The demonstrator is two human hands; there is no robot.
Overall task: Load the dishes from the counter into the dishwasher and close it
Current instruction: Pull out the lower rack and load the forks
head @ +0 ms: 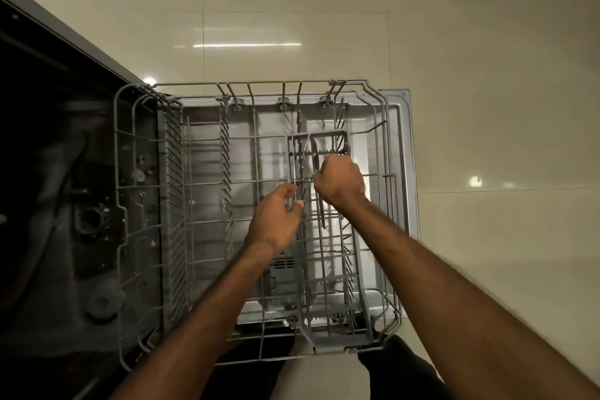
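The dishwasher (65,172) stands open at the left with its door (406,140) dropped flat above the tiled floor (324,10). The lower rack (259,84) is drawn fully out over the door, probably so every slot can be reached from above. The long grey cutlery basket (337,338) sits along the rack's right side. The two hands work close together at its far half. The left hand (276,221) has loosely curved fingers at the basket's left edge, likely steadying it, though whether it pinches a wire I cannot tell. The right hand (341,180) is fisted around a dark table knife (314,153), which lies lengthwise in the basket. The loading looks barely begun.
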